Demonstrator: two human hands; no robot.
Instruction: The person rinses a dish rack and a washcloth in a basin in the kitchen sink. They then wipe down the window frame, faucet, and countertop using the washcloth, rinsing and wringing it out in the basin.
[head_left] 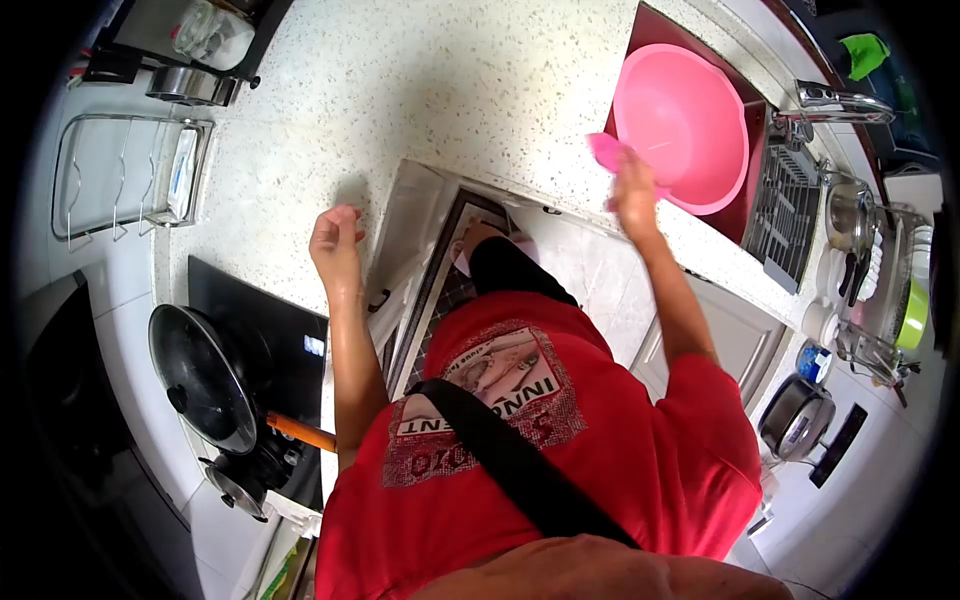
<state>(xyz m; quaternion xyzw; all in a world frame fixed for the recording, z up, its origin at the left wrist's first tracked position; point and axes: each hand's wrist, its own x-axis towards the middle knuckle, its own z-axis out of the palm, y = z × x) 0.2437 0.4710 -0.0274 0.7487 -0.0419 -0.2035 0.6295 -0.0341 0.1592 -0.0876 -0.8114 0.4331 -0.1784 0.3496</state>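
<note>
A pink cloth [607, 152] is gripped in my right hand [635, 195], which is blurred by motion beside the near left rim of a pink basin [690, 125]. That basin rests in the dark red sink [650, 28]. Over the front edge of the speckled counter [420, 90], my left hand [337, 235] is raised with its fingers curled together. I see nothing between them.
A black cooktop [225, 290] with a lidded pan [205, 380] is at the left, its orange handle pointing toward my left arm. An open cabinet door [405, 215] stands below the counter. The faucet [830, 100] and drying rack [785, 205] are right of the basin.
</note>
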